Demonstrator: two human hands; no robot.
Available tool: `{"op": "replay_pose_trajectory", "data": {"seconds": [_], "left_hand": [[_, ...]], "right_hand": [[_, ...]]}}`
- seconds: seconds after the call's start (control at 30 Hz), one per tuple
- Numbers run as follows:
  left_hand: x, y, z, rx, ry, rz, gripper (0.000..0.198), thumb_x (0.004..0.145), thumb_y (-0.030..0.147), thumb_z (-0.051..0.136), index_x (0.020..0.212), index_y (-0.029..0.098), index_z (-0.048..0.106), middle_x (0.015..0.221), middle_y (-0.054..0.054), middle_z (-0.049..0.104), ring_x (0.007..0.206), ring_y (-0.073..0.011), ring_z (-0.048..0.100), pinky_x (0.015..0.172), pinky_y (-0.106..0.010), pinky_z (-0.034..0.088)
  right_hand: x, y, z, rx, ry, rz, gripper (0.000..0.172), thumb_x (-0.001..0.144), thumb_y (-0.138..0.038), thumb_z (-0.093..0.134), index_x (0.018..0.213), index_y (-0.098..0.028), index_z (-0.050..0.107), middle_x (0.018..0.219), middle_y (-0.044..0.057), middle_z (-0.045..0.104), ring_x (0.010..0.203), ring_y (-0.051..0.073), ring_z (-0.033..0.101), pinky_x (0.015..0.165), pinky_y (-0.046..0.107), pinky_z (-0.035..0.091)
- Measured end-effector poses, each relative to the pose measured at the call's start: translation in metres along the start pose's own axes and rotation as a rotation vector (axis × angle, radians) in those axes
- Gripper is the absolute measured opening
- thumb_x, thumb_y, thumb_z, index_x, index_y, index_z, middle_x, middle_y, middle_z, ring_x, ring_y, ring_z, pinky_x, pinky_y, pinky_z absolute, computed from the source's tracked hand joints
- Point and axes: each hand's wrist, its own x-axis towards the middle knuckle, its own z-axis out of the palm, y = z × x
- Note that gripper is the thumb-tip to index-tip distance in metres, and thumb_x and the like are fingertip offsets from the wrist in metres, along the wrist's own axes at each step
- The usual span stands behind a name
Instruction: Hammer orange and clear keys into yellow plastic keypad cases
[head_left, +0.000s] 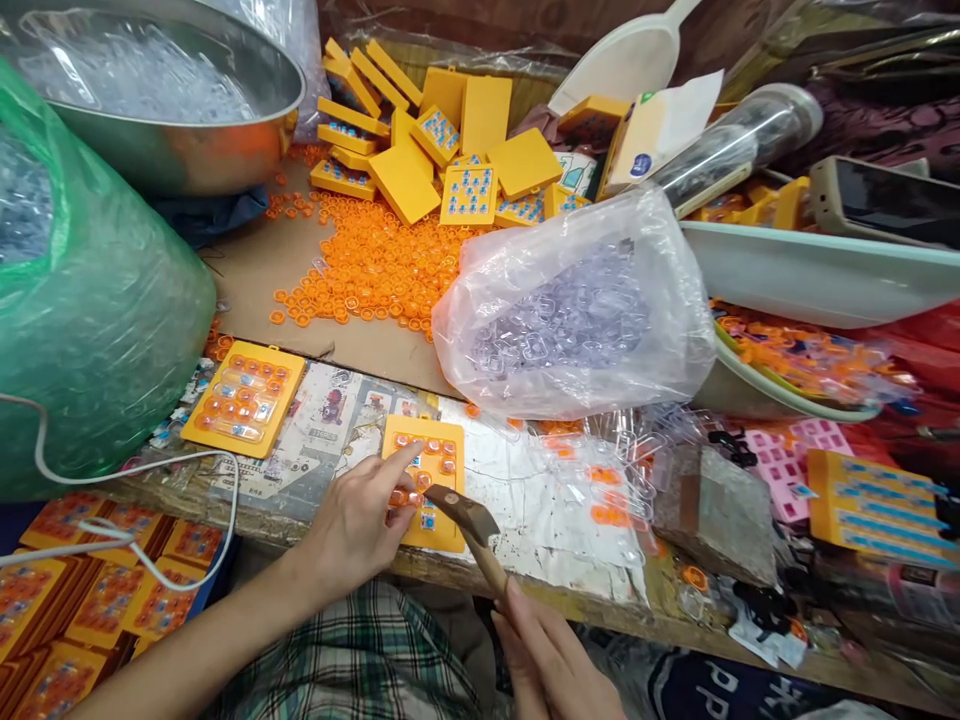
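Observation:
A small yellow board (426, 432) lies on the worn bench in front of me, carrying rows of orange rings with clear domes and some blue-and-white pieces. My left hand (356, 515) rests over its left side, index finger stretched across it and thumb apart below; small orange pieces show between them. My right hand (555, 655) grips the wooden handle of a hammer (465, 512), whose metal head is over the board's middle, close to the pieces. Whether the head touches them I cannot tell. To the left lies another filled yellow board (244, 400).
Behind are a heap of orange rings (375, 265), stacked yellow boards (405, 180) and a bag of clear plastic parts (570, 310). A metal bowl (187, 150) and green bag (112, 330) stand left. At right are a metal block (716, 510) and a white tray (817, 270).

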Motion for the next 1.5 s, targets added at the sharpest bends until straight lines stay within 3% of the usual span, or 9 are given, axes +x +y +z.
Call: {"op": "replay_pose_trajectory", "data": {"seconds": [0.17, 0.33, 0.5, 0.63, 0.77, 1.07, 1.2, 1.33, 1.5], "left_hand": [[-0.002, 0.003, 0.003, 0.030, 0.002, -0.029, 0.054, 0.080, 0.012, 0.053, 0.133, 0.018, 0.045, 0.092, -0.006, 0.070, 0.086, -0.0219, 0.065, 0.078, -0.041, 0.056], [0.006, -0.004, -0.014, 0.016, 0.051, 0.053, 0.049, 0.078, 0.019, 0.061, 0.126, 0.017, 0.052, 0.098, -0.007, 0.070, 0.089, -0.0198, 0.065, 0.080, -0.036, 0.056], [0.083, -0.029, -0.052, 0.302, 0.433, -0.039, 0.023, 0.087, 0.019, 0.048, 0.098, 0.015, 0.068, 0.102, -0.010, 0.070, 0.098, -0.0222, 0.063, 0.092, -0.038, 0.049], [0.154, -0.047, -0.061, 0.444, 0.289, -0.180, 0.026, 0.081, 0.011, 0.048, 0.096, 0.013, 0.070, 0.105, -0.012, 0.069, 0.102, -0.0246, 0.061, 0.095, -0.036, 0.046], [0.178, -0.057, -0.056, 0.416, 0.224, -0.218, 0.023, 0.077, 0.012, 0.053, 0.090, 0.017, 0.071, 0.095, -0.009, 0.071, 0.093, -0.0239, 0.064, 0.085, -0.033, 0.049], [0.155, -0.053, -0.046, 0.332, 0.180, -0.174, 0.023, 0.077, 0.010, 0.053, 0.092, 0.013, 0.071, 0.094, -0.010, 0.065, 0.091, -0.0223, 0.062, 0.086, -0.033, 0.049], [0.101, -0.021, -0.038, 0.227, 0.118, -0.053, 0.035, 0.080, 0.009, 0.053, 0.113, 0.017, 0.060, 0.092, -0.005, 0.065, 0.087, -0.0174, 0.061, 0.085, -0.030, 0.050], [0.032, 0.011, -0.021, -0.014, -0.123, 0.201, 0.046, 0.085, 0.009, 0.048, 0.129, 0.019, 0.043, 0.101, -0.006, 0.063, 0.096, -0.0190, 0.058, 0.088, -0.036, 0.050], [0.006, 0.013, 0.001, 0.091, -0.162, 0.232, 0.054, 0.085, 0.006, 0.045, 0.137, 0.019, 0.036, 0.097, -0.008, 0.065, 0.090, -0.0227, 0.057, 0.080, -0.042, 0.052]], "right_hand": [[0.000, 0.003, 0.005, -0.001, -0.080, 0.034, 0.065, 0.086, -0.002, 0.047, 0.145, -0.025, 0.035, 0.100, 0.008, 0.068, 0.089, 0.014, 0.069, 0.077, 0.020, 0.055], [-0.005, 0.007, 0.014, 0.166, 0.121, 0.206, 0.055, 0.085, -0.009, 0.056, 0.135, -0.030, 0.050, 0.116, 0.004, 0.067, 0.098, 0.018, 0.068, 0.088, 0.027, 0.054], [0.008, 0.017, 0.031, 0.374, 0.215, 0.554, 0.046, 0.086, -0.029, 0.060, 0.131, -0.022, 0.055, 0.121, 0.008, 0.066, 0.108, 0.025, 0.064, 0.099, 0.042, 0.048], [0.037, 0.020, 0.043, 0.465, 0.217, 0.594, 0.047, 0.085, -0.036, 0.059, 0.130, -0.022, 0.056, 0.133, 0.006, 0.057, 0.121, 0.027, 0.055, 0.105, 0.046, 0.041], [0.054, 0.025, 0.050, 0.497, 0.170, 0.587, 0.049, 0.086, -0.037, 0.058, 0.132, -0.021, 0.054, 0.134, 0.006, 0.056, 0.123, 0.027, 0.053, 0.106, 0.044, 0.041], [0.052, 0.017, 0.045, 0.493, 0.229, 0.567, 0.047, 0.086, -0.035, 0.058, 0.132, -0.023, 0.054, 0.126, 0.007, 0.062, 0.116, 0.026, 0.059, 0.102, 0.045, 0.045], [0.029, 0.010, 0.030, 0.353, 0.358, 0.472, 0.047, 0.087, -0.023, 0.059, 0.133, -0.026, 0.052, 0.113, 0.006, 0.070, 0.099, 0.022, 0.068, 0.094, 0.041, 0.053], [0.005, 0.011, 0.020, 0.187, 0.313, 0.319, 0.052, 0.084, -0.014, 0.060, 0.132, -0.033, 0.052, 0.116, 0.002, 0.068, 0.091, 0.019, 0.071, 0.086, 0.033, 0.057], [-0.009, 0.003, 0.013, 0.078, 0.225, 0.150, 0.062, 0.084, -0.004, 0.054, 0.138, -0.033, 0.045, 0.118, 0.002, 0.067, 0.097, 0.018, 0.068, 0.087, 0.030, 0.055]]}}
